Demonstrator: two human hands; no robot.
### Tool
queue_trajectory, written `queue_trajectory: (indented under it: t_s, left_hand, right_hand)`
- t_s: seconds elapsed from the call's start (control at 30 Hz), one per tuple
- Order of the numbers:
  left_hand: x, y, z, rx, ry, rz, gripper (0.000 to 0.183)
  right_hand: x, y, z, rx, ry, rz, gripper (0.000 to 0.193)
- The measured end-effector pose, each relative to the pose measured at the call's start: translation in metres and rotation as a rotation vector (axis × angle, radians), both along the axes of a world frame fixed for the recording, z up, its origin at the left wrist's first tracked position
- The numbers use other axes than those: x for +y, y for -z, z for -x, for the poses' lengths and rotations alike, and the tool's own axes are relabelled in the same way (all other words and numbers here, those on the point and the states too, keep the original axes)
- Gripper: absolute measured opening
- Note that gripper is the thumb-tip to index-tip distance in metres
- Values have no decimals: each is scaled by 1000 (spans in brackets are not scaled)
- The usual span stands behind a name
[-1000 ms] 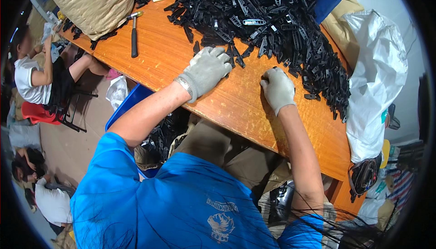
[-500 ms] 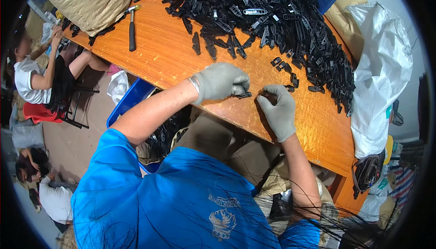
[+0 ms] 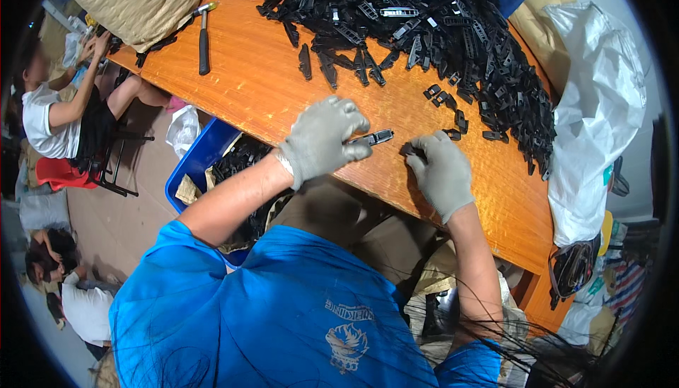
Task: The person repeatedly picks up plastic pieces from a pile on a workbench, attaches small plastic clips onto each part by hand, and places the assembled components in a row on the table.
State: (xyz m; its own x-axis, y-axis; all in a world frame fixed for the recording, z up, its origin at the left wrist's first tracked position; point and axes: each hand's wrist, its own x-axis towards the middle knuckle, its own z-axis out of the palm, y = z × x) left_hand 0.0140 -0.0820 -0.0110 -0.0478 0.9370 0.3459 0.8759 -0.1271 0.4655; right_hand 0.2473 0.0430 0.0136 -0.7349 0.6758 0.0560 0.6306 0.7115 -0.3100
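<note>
My left hand (image 3: 322, 140), in a grey glove, holds one end of a slim black plastic clip-like part (image 3: 380, 136) between thumb and fingers. The part's other end points right, over the table's near edge. To its right, my right hand (image 3: 445, 176), gloved alike, is closed in a pinch. A small black plastic piece (image 3: 408, 149) shows at its fingertips, partly covered by them. Just beyond the right hand lie several small black pieces (image 3: 460, 120). Farther back, a few long black parts (image 3: 327, 70) rest apart from the heap.
A large heap of black parts (image 3: 438, 27) covers the table's (image 3: 247, 62) far right. A hammer (image 3: 204, 48) lies left, beside a tan sack (image 3: 134, 2). White sacking (image 3: 594, 119) hangs at the right edge. Below left stands a blue bin (image 3: 185, 169). A co-worker (image 3: 60, 112) sits at far left.
My left hand has drawn back a little to the left, and the black part in it shows more fully. My right hand has shifted slightly right and stays pinched.
</note>
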Motion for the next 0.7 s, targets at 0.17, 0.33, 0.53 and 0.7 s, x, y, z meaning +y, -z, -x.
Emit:
queue_trajectory:
  t_s: [0.17,0.33,0.53,0.7]
  left_hand:
    - [-5,8,-9,58,-128,27,17]
    - [-3,11,-6,24,-140,63,14]
    - [6,20,-4,64,-83,19,11]
    - [-15,7,10,88,-48,16,14]
  right_hand:
    - [-1,6,25,273,-126,38,16]
    - [9,11,27,182,-167,75,19]
    - [10,15,51,149,-374,-84,15]
    - [-2,20,50,217,-371,29,21]
